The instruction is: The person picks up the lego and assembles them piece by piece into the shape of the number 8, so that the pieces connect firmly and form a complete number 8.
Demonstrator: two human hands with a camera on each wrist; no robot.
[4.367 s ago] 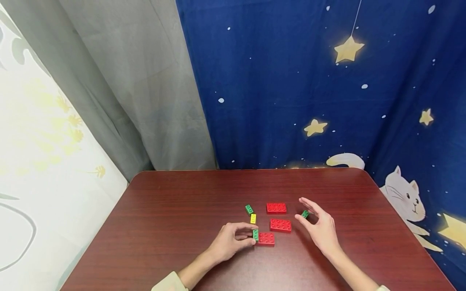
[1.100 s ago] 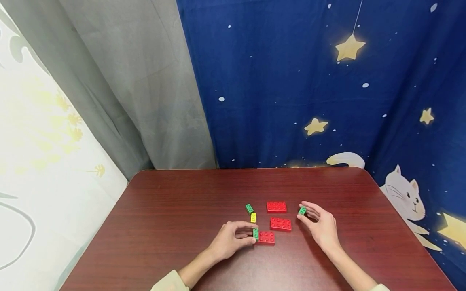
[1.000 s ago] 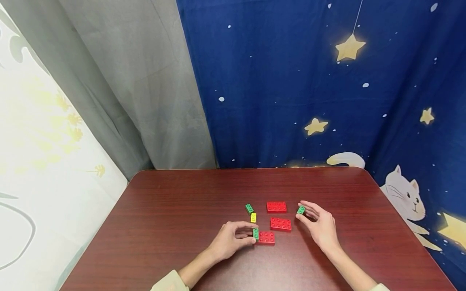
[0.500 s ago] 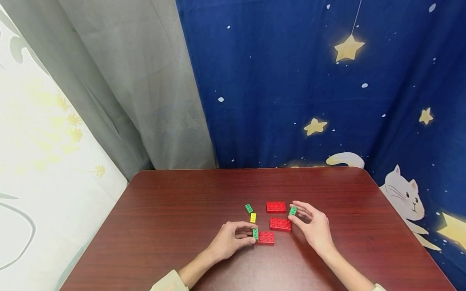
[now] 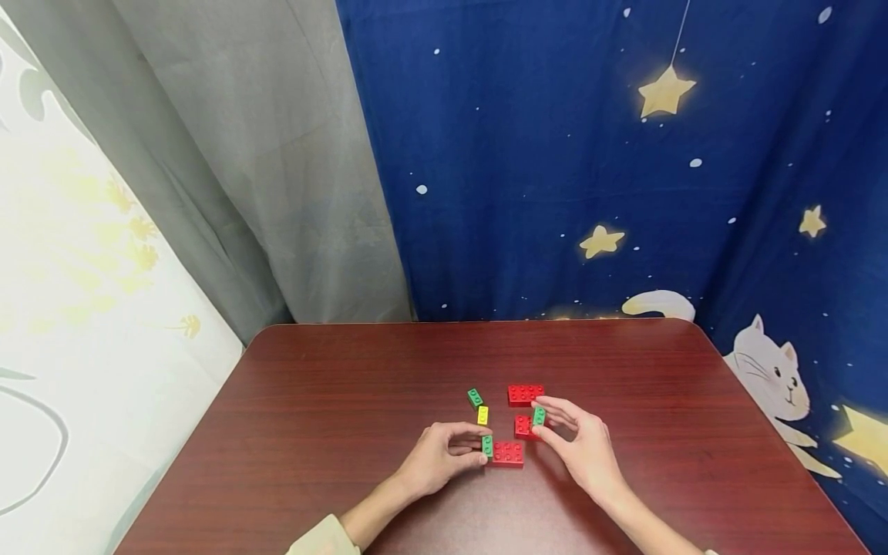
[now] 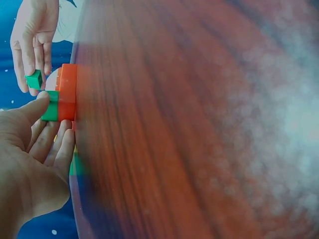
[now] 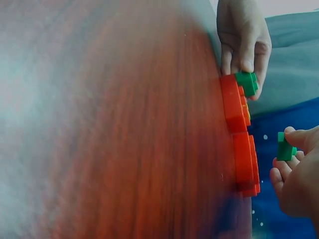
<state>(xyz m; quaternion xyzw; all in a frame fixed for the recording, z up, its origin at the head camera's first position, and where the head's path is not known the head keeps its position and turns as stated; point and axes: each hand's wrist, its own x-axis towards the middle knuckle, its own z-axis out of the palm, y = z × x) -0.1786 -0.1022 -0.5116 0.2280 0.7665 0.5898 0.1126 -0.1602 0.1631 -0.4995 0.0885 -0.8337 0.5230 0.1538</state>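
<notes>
My left hand point(image 5: 444, 456) pinches a green two-stud brick point(image 5: 487, 446) between thumb and fingers. That brick sits on the left end of the nearest red brick point(image 5: 509, 454), as both wrist views show. My right hand point(image 5: 586, 447) holds another green brick point(image 5: 539, 417) by thumb and fingertips. In the right wrist view this green brick point(image 7: 285, 146) is raised off the table, apart from the red ones. From above it covers part of the middle red brick point(image 5: 523, 426), whose right end is hidden by the fingers.
A third red brick point(image 5: 525, 395) lies farther back on the brown table point(image 5: 347, 401). Left of it are a loose green brick point(image 5: 475, 398) and a small yellow brick point(image 5: 482, 415). Curtains hang behind the table's far edge.
My right hand has picked up the green brick from the table's right side and carried it leftward, over the middle red brick. My left hand stays in place.
</notes>
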